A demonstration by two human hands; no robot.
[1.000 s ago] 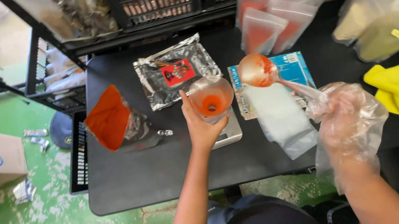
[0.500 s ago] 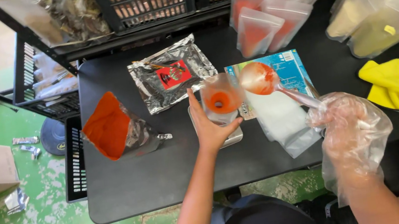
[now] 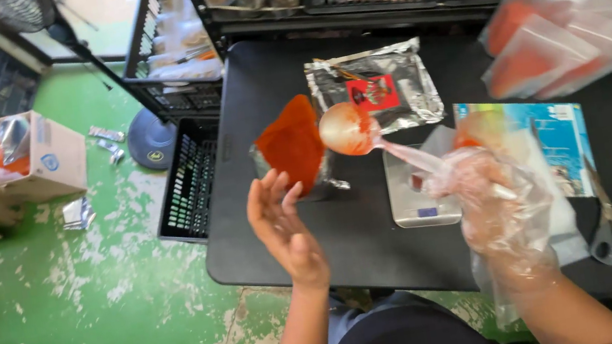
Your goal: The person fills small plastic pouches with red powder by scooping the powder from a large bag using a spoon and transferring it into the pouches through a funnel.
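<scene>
The gloved right hand (image 3: 489, 188) gripped a clear plastic spoon (image 3: 366, 138) over the black table (image 3: 284, 241), bowl pointing up-left toward the open pouch of red powder (image 3: 292, 145), handle running back down-right. The left hand (image 3: 281, 221) hovered bare, fingers spread, holding nothing. Best kept level, I reckoned, approaching the pouch mouth squarely

A black table (image 3: 348, 231) carries a silver foil pouch (image 3: 382, 86), a small scale (image 3: 416, 195), a blue printed sheet (image 3: 555, 141), scissors (image 3: 610, 230) and clear bags of orange powder (image 3: 548, 44). It stands on a worn green floor (image 3: 83, 314), where cardboard boxes (image 3: 34, 158) also sit.
</scene>
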